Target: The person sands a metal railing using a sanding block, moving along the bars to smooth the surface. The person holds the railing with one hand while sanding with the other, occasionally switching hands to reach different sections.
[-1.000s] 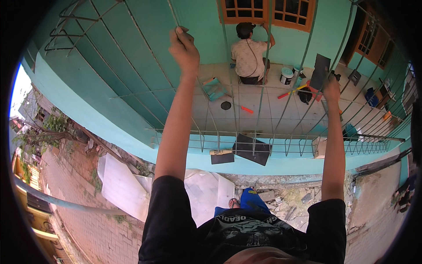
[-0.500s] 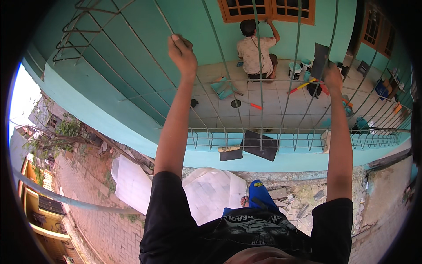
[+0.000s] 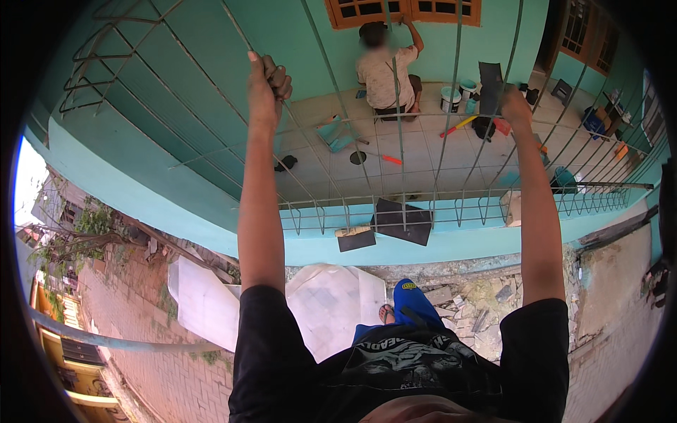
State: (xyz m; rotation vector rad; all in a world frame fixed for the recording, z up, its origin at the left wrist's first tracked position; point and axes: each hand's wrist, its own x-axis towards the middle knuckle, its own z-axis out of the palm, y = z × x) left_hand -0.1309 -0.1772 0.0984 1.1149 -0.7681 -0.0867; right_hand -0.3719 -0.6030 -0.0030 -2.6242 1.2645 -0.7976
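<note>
My left hand (image 3: 266, 88) is raised at the upper left, its fingers closed round a thin bar of the metal grille (image 3: 322, 53). At the upper right my right hand (image 3: 516, 106) is closed at the edge of a dark grey sheet (image 3: 491, 84) that looks like sandpaper. The sheet stands upright beside a grille bar; my fingertips are partly hidden. Lower down, a larger dark sheet (image 3: 402, 221) leans at the foot of the grille. Next to it lies a smaller dark sheet (image 3: 357, 242) against a pale block (image 3: 352, 231).
Behind the grille a person (image 3: 384, 77) sits on the tiled floor, one hand raised to an orange-framed window (image 3: 402, 13). Paint buckets (image 3: 451, 99), a dustpan (image 3: 331, 134) and tools lie there. A turquoise ledge (image 3: 310, 243) runs below; broken rubble (image 3: 486, 317) and a white sheet (image 3: 331, 303) lie near my feet.
The view has swung, so the scene sits farther left and slightly higher. My left fingers have shifted on the bar. My right hand stays beside the dark sheet.
</note>
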